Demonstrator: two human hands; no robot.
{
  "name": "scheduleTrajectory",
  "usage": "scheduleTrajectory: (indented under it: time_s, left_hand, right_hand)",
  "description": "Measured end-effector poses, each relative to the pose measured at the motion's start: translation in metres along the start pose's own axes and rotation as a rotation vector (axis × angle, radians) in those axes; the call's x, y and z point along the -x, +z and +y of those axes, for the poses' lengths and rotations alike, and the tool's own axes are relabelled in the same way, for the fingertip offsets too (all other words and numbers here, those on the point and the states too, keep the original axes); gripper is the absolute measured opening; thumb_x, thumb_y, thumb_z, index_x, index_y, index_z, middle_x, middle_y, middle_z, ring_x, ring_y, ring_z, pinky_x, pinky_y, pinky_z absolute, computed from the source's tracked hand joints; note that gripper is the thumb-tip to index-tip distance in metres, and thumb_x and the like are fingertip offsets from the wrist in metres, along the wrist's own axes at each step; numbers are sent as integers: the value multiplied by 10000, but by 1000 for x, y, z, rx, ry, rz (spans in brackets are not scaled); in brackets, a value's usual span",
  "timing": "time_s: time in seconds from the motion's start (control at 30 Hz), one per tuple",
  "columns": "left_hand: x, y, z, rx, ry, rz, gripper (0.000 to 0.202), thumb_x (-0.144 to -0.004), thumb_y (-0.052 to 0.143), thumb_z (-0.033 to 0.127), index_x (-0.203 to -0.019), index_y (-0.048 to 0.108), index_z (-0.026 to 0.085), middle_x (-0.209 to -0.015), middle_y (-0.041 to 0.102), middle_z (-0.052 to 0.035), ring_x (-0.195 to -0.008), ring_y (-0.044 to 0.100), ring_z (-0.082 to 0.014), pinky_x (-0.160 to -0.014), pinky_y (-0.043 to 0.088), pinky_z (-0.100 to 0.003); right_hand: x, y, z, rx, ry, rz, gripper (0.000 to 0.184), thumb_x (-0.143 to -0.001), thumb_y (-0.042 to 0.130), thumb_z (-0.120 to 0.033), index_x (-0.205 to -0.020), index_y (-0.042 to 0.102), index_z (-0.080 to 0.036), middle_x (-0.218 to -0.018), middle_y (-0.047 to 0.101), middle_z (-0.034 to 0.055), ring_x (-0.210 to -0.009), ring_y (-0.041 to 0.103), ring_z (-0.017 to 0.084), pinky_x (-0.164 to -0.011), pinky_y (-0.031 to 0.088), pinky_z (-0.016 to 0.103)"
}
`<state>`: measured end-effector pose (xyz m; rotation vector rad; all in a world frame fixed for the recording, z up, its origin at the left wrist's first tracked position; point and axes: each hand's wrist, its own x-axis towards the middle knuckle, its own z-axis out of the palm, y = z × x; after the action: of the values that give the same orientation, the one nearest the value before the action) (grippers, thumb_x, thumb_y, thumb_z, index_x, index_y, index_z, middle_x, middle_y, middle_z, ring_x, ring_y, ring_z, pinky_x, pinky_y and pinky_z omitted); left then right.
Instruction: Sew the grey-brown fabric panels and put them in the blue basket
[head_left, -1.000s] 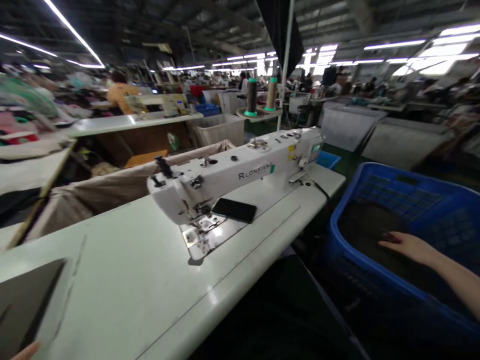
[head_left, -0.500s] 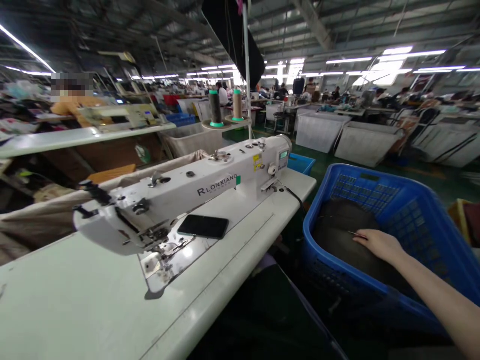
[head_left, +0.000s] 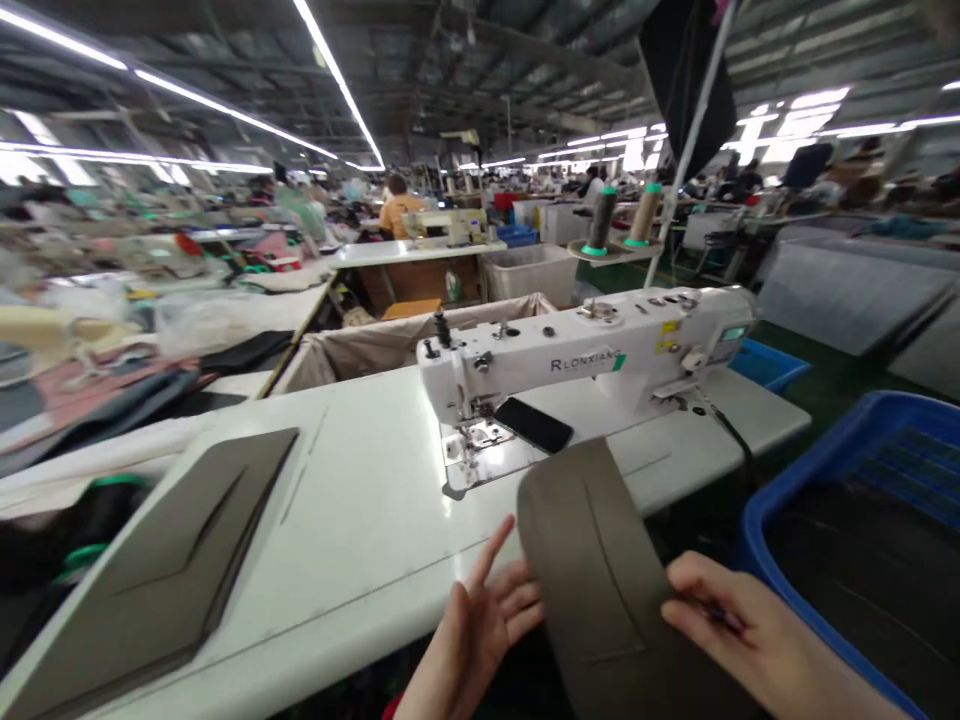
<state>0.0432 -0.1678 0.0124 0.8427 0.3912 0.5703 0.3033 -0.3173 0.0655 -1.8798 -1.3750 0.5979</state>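
While right hand (head_left: 724,625) pinches fabric (head_left: 592,570), sewing machine (head_left: 585,345) reads RLONXIANG (black lettering)

The lower end of the olive fabric panel (head_left: 592,560) is cut off by the bottom edge of the view, and part of it is covered by the right hand (head_left: 731,620), whose thumb is hidden. The left hand's (head_left: 480,625) arm is cut off by the same edge. The blue plastic basket (head_left: 780,500) is cut off at the right, and the dark material (head_left: 862,590) inside it cannot be made out. The far workstations (head_left: 450,215) are blurred.
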Motion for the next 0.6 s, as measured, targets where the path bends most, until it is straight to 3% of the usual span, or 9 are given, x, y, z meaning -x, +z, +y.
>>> scheduleTrajectory:
  time_s: [0.1, 0.2, 0.27, 0.33, 0.37, 0.4, 0.47, 0.53, 0.6]
  left_hand:
    - [8, -19, 23, -135, 112, 308, 764, -881, 531, 571, -1510, 141, 380, -1378, 522, -81, -1176, 577, -303, -987, 480, -478]
    - [26, -56, 46, -554, 147, 539, 792, -863, 612, 446, -1504, 151, 382, -1416, 484, -57, -1237, 532, -296, -1019, 472, -459]
    - [34, -80, 54, -1005, 251, 729, 793, -842, 635, 424, -1502, 204, 337, -1509, 352, -75, -1356, 385, -335, -1100, 372, -519]
    - [37, -100, 58, -1480, 350, 863, 711, -875, 592, 359, -1497, 252, 305, -1587, 153, -69, -1439, 190, -358, -1158, 226, -574]
    - [37, -108, 59, -1678, 365, 831, 652, -910, 533, 302, -1498, 252, 307, -1600, 99, -52, -1452, 145, -346, -1166, 194, -579]
    - [36, -113, 60, -1832, 349, 721, 609, -941, 458, 235, -1502, 235, 317, -1602, 93, -35, -1456, 149, -317, -1172, 200, -561]
    - [34, -118, 63, -2002, 273, 407, 592, -971, 350, 159, -1510, 184, 339, -1585, 190, -5, -1439, 241, -238, -1174, 267, -481]
    - [32, -118, 69, -2057, 193, 215, 575, -993, 363, 232, -1516, 148, 339, -1562, 260, 5, -1415, 304, -211, -1159, 318, -436]
    - [30, -114, 77, -2075, 142, 175, 614, -983, 429, 385, -1519, 136, 329, -1565, 249, -4, -1417, 297, -237, -1154, 324, -453]
  right_hand:
    - [-23, 58, -22, -118, -42, -357, 283, -898, 521, -487, -807, 569, -223, -665, 575, -35, -614, 526, 116, -558, 421, 195]
    - [-52, 91, -36, -85, -163, -575, 292, -925, 497, -455, -785, 568, -209, -683, 597, -33, -636, 541, 119, -576, 395, 202]
    - [-82, 107, -42, -6, -272, -556, 313, -951, 454, -446, -804, 605, -213, -716, 640, -21, -665, 580, 135, -624, 415, 222]
    - [-120, 124, -47, 102, -374, -429, 284, -972, 417, -401, -961, 644, -231, -906, 703, 11, -800, 638, 168, -733, 454, 253]
    - [-140, 133, -50, 172, -420, -362, 277, -973, 413, -366, -1095, 630, -243, -1066, 697, 30, -904, 648, 188, -796, 466, 274]
    - [-160, 142, -53, 256, -468, -314, 319, -967, 418, -328, -1233, 578, -257, -1228, 647, 45, -1002, 639, 205, -847, 471, 296]
    - [-195, 158, -60, 418, -548, -276, 467, -949, 430, -267, -1416, 427, -282, -1430, 499, 47, -1105, 614, 226, -890, 484, 333]
    - [-220, 168, -62, 506, -592, -285, 522, -935, 439, -239, -1451, 383, -295, -1469, 451, 34, -1089, 628, 234, -872, 507, 350]
    - [-231, 170, -59, 517, -627, -312, 503, -929, 450, -236, -1428, 426, -296, -1455, 468, 19, -1081, 634, 232, -884, 512, 351]
